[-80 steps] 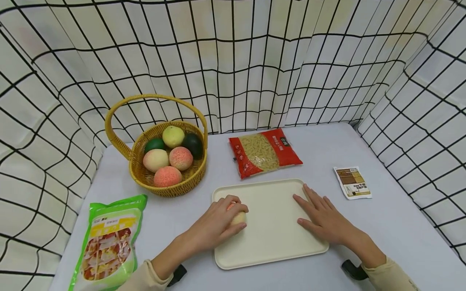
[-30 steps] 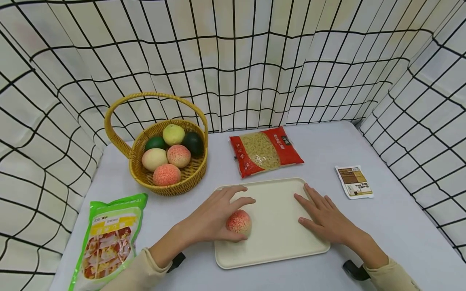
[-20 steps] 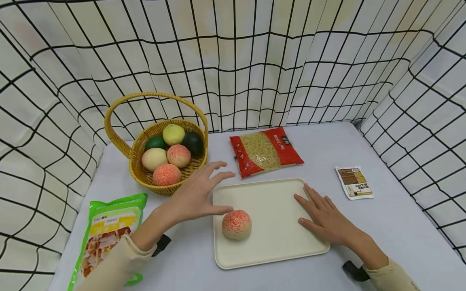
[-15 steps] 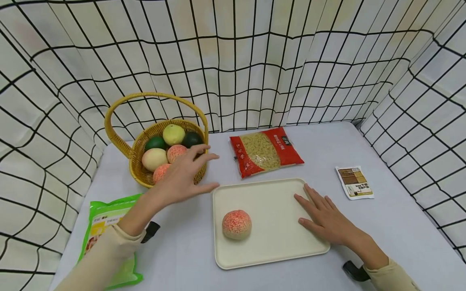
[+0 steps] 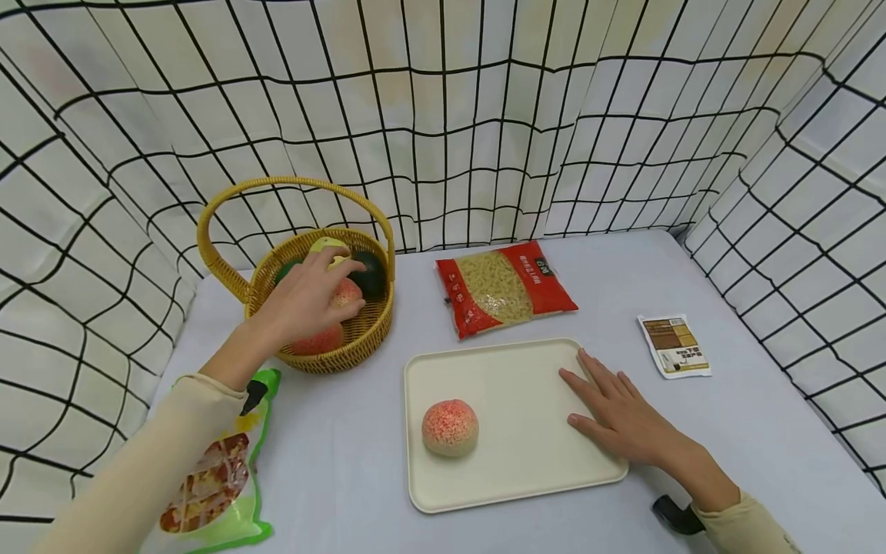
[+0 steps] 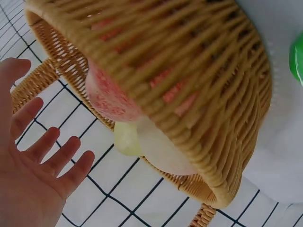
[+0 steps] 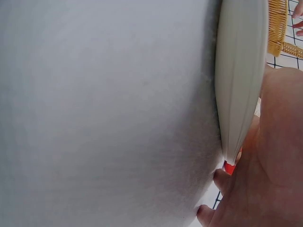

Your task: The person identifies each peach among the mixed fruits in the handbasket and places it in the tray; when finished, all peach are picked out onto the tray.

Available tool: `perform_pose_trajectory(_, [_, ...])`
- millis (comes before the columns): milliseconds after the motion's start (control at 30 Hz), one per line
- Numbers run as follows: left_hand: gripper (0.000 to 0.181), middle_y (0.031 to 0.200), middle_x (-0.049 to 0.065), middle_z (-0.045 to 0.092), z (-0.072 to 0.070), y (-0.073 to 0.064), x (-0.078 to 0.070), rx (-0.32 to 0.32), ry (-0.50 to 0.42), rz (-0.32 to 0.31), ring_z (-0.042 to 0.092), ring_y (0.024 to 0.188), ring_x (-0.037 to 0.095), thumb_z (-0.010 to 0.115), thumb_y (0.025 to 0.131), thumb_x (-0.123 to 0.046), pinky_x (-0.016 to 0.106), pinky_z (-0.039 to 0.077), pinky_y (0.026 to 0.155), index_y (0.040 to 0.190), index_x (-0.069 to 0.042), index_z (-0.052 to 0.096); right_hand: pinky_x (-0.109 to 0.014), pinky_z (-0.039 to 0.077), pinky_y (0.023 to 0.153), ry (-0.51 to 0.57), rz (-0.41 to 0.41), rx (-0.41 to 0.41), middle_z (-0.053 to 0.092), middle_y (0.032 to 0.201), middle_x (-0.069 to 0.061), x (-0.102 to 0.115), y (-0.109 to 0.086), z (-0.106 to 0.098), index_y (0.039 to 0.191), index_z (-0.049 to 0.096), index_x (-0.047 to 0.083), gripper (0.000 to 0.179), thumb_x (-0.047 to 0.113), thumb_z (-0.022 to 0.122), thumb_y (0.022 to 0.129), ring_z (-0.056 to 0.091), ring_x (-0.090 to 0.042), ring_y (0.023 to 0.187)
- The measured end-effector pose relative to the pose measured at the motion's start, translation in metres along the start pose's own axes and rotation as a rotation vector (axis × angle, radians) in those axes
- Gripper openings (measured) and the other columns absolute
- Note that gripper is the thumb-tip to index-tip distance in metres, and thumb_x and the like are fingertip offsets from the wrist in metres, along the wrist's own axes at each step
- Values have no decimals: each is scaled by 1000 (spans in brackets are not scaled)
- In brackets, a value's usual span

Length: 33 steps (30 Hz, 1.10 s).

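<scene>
My left hand (image 5: 302,300) hovers over the wicker basket (image 5: 356,355), fingers spread and holding nothing. Beneath it lie a pink peach (image 5: 346,293), a redder peach (image 5: 320,341), a yellow-green fruit (image 5: 331,244) and a dark green avocado-like fruit (image 5: 370,275); the hand covers part of them. In the left wrist view the fingers stand apart from the basket wall (image 6: 213,94), and a pale fruit (image 6: 163,146) shows at the rim. On the left part of the cream tray (image 5: 519,408) sits one peach (image 5: 450,428). My right hand (image 5: 623,415) rests flat on the tray's right edge.
Behind the tray lies a red bag of pasta (image 5: 505,288). A small brown-and-white packet (image 5: 674,346) is at the right. The green food bag (image 5: 214,485) at the left is partly under my left arm. Black netting (image 5: 443,138) over white cloth surrounds the table.
My left hand let go of the peach on the tray, then moved left and away from me to above the basket. That peach stayed put. The right hand has hardly moved.
</scene>
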<state>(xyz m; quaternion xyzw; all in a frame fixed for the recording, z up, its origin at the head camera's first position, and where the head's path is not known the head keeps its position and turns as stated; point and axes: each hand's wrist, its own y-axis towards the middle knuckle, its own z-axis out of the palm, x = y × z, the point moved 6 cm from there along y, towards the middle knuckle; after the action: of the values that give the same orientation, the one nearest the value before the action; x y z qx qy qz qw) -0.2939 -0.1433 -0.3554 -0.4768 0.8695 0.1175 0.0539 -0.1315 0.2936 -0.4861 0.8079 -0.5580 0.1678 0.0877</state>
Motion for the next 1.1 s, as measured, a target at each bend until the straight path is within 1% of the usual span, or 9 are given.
perform_pose_trajectory(200, [49,156,26,47,10,10,12,112,12,-19,49,139,51,69,99,-26,66,51,101,145,-11,61,-75,19,125,3,7,10,13,181,-13,-1,0,1,168,33,31,71,52,59,106,21,-42,164])
perform_pose_trajectory(333, [54,158,27,45,20,14,17,192,-3,-54,48,140,52,69,100,-31,64,54,96,149,-13,57,-76,18,125,3,10,17,13,181,-13,-1,0,1,168,32,31,71,53,58,106,21,-43,164])
perform_pose_trajectory(467, [57,159,28,42,26,18,22,246,-15,-94,46,142,54,68,101,-35,65,56,96,152,-15,54,-75,18,125,3,14,20,12,181,-13,-1,0,1,168,32,30,70,52,57,107,20,-42,164])
perform_pose_trajectory(600, [59,156,30,42,30,22,27,276,-43,-121,48,139,56,68,99,-33,66,55,98,153,-13,52,-75,17,125,6,20,23,12,181,-13,-2,0,1,169,32,30,70,52,57,107,19,-42,164])
perform_pose_trajectory(700, [60,152,29,46,33,24,31,292,-52,-145,51,137,55,69,98,-32,65,54,98,151,-12,52,-75,17,125,6,21,21,12,181,-13,-2,0,1,169,32,30,70,52,57,107,19,-42,164])
perform_pose_trajectory(800, [57,147,27,51,36,26,35,300,-46,-159,56,133,52,70,97,-31,64,54,98,147,-11,54,-75,17,125,11,22,23,12,181,-12,-3,0,1,169,31,31,70,52,57,107,19,-41,164])
perform_pose_trajectory(933, [52,140,27,56,40,28,38,303,-50,-136,63,122,48,70,95,-27,64,53,98,141,-8,56,-75,17,126,12,23,26,11,181,-12,-4,0,2,169,31,31,70,52,57,107,19,-41,165])
perform_pose_trajectory(1000, [52,137,27,57,43,29,39,300,-57,-122,65,115,45,72,93,-26,63,54,96,139,-8,56,-75,17,125,10,21,25,11,181,-12,-4,1,2,169,31,31,70,52,57,107,19,-41,165])
perform_pose_trajectory(1100, [57,135,27,58,49,32,39,297,-72,-106,66,114,44,79,90,-25,62,54,96,138,-8,54,-75,17,125,9,19,22,11,181,-12,-5,0,2,169,31,31,70,52,57,107,19,-41,165])
